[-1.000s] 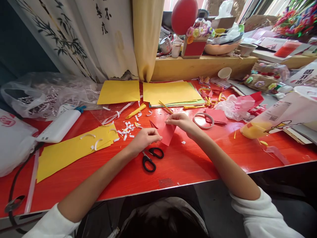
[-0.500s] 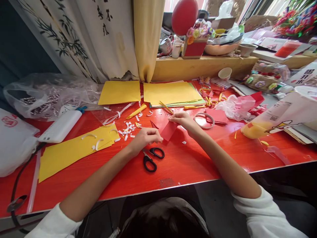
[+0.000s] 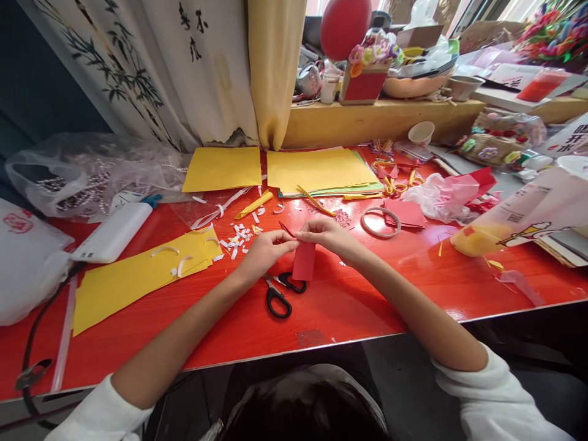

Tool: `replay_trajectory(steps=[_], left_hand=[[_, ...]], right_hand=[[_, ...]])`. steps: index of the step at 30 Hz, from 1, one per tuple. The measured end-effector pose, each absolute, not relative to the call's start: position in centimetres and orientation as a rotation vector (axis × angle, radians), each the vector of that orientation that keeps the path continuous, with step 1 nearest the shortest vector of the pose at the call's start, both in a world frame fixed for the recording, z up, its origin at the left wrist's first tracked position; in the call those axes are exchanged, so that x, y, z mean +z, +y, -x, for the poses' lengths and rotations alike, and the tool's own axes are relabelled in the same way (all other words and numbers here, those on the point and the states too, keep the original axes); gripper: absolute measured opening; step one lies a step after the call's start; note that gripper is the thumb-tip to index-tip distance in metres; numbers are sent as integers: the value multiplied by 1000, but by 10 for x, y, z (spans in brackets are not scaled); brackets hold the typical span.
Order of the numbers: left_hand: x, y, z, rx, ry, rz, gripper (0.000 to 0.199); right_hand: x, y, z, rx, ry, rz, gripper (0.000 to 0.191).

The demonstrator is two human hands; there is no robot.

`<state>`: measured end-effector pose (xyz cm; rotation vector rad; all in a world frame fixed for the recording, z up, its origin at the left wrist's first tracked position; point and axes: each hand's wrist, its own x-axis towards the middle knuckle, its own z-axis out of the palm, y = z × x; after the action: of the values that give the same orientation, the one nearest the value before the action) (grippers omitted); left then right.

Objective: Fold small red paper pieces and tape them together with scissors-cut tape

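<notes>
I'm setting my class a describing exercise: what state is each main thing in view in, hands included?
Left hand: pinched at the red paper
Right hand: pinched at the red paper
Red paper: held near its top
Scissors: handles spread, blades partly hidden
Tape roll: lying flat
Yellow paper tube: rolled up
White scraps: scattered
Balloon: inflated
White curtain: hanging
Cup: partly filled

Upper end of the red paper (image 3: 304,263) hidden behind my right grip (image 3: 327,237), scissors (image 3: 271,294) with tips lost under my left grip (image 3: 263,252), red balloon (image 3: 345,27) cropped above, white bag (image 3: 27,272) cut off at left
</notes>
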<state>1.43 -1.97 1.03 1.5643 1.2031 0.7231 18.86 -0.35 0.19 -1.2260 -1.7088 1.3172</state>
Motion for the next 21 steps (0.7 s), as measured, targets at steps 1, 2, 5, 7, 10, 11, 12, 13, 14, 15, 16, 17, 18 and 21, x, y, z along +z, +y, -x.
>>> replay_trajectory(steps=[1, 2, 5, 7, 10, 11, 12, 13, 14, 15, 16, 17, 18, 21], left_hand=[[10, -20, -14, 724, 1206, -1558, 19], [10, -19, -14, 725, 1207, -1552, 19], [9, -19, -14, 726, 1198, -1558, 19], [7, -18, -14, 727, 1174, -1573, 19], [4, -17, -14, 729, 1131, -1592, 19], [3, -17, -14, 729, 1121, -1601, 20], [3, -17, -14, 726, 1115, -1611, 21], [4, -18, -14, 719, 1112, -1624, 21], [5, -18, -14, 708, 1108, -1637, 22], [6, -20, -14, 696, 1099, -1650, 22], [7, -21, -14, 690, 1086, -1663, 22], [7, -22, -14, 691, 1067, -1674, 21], [7, -23, -14, 702, 1054, -1682, 21], [5, -23, -14, 813, 1106, -1706, 21]], right_hand=[[1, -3, -189, 1262, -1752, 1231, 38], [0, -3, -189, 1214, -1791, 1232, 37], [-2, -3, -188, 1167, -1853, 1213, 36], [-3, -2, -189, 1159, -1849, 1225, 34], [-4, 3, -193, 1120, -1740, 1293, 29], [-4, 5, -196, 1113, -1667, 1309, 28], [-4, 8, -199, 1104, -1600, 1314, 27], [-3, 10, -204, 1098, -1533, 1310, 26], [-2, 13, -208, 1088, -1473, 1311, 26], [-1, 15, -212, 1057, -1416, 1316, 26], [1, 17, -216, 1022, -1361, 1320, 26], [2, 19, -219, 990, -1314, 1315, 26], [4, 19, -221, 968, -1281, 1298, 26], [11, 16, -220, 1013, -1309, 1239, 25]])
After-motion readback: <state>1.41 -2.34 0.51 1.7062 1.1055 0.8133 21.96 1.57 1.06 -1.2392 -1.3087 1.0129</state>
